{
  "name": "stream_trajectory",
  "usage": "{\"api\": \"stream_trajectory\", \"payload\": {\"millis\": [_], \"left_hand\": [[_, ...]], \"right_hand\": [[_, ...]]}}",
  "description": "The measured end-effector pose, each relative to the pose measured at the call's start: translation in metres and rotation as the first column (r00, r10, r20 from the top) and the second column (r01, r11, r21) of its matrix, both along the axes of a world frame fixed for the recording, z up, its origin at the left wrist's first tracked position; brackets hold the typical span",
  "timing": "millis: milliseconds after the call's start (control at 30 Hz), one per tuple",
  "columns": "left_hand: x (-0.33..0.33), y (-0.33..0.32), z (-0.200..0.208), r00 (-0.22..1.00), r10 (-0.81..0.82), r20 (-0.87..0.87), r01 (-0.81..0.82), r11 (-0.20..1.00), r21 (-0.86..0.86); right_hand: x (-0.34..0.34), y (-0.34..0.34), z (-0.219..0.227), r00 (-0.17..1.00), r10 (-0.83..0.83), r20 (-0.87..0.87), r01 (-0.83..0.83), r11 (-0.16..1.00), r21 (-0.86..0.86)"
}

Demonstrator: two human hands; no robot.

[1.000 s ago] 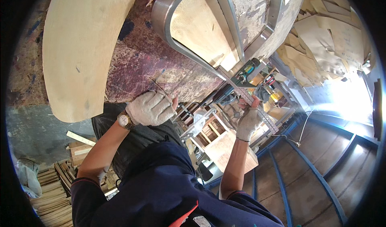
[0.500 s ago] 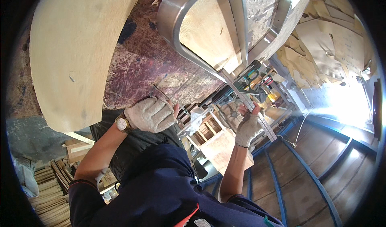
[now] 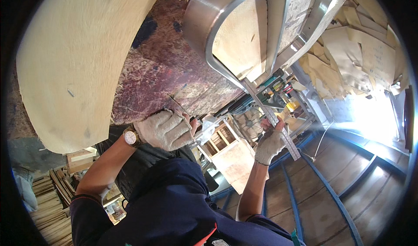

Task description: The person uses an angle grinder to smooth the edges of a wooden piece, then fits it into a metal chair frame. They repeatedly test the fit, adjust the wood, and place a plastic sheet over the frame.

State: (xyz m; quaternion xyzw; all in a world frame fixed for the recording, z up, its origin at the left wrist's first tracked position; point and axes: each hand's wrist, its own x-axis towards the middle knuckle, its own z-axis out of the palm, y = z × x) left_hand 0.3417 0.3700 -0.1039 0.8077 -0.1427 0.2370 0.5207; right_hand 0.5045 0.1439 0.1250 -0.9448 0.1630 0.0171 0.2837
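Note:
In a pale work glove with bare thumb and fingertips showing, my left hand (image 3: 165, 129) is curled at the near edge of the stained bench (image 3: 150, 87). A slim dark pointed tool (image 3: 175, 100) sticks out from its fingers over the bench top; its exact kind is unclear. My right hand (image 3: 271, 143), also gloved, grips a marked steel ruler (image 3: 285, 135) that slants up and left. The ruler's far end meets the rounded corner of a bent metal frame (image 3: 204, 28). Pale wood (image 3: 239, 35) shows inside this frame.
A large curved wooden panel (image 3: 65, 72) lies on the bench at left. Stacked wood strips (image 3: 52, 211) are at lower left. A wooden box (image 3: 230, 159) stands below the bench edge. Thin sheet offcuts (image 3: 357, 50) are piled at far right, above a blue-ribbed panel (image 3: 326, 193).
The view has shifted, so the panel and metal frame appear larger. The ruler's near end has swung slightly left and down, at a steeper slant. Both hands keep their grips.

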Motion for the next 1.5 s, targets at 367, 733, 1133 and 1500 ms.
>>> {"api": "stream_trajectory", "payload": {"millis": [367, 733, 1133, 1500], "left_hand": [[0.003, 0.005, 0.002, 1.000, -0.011, -0.025, 0.010, 0.999, -0.050], [0.001, -0.004, 0.000, 0.998, 0.065, -0.017, -0.066, 0.998, -0.021], [0.010, 0.003, -0.002, 0.994, 0.101, 0.052, -0.103, 0.994, 0.035], [0.008, 0.002, -0.001, 0.996, 0.089, 0.021, -0.090, 0.995, 0.050]], "right_hand": [[-0.004, 0.001, 0.001, 1.000, 0.007, 0.005, -0.007, 1.000, -0.014], [-0.002, 0.091, 0.011, 0.988, 0.121, 0.097, -0.116, 0.992, -0.051], [-0.021, 0.166, -0.006, 0.986, 0.075, 0.147, -0.082, 0.996, 0.044], [-0.022, 0.162, -0.014, 0.986, 0.087, 0.139, -0.082, 0.996, -0.037]]}}
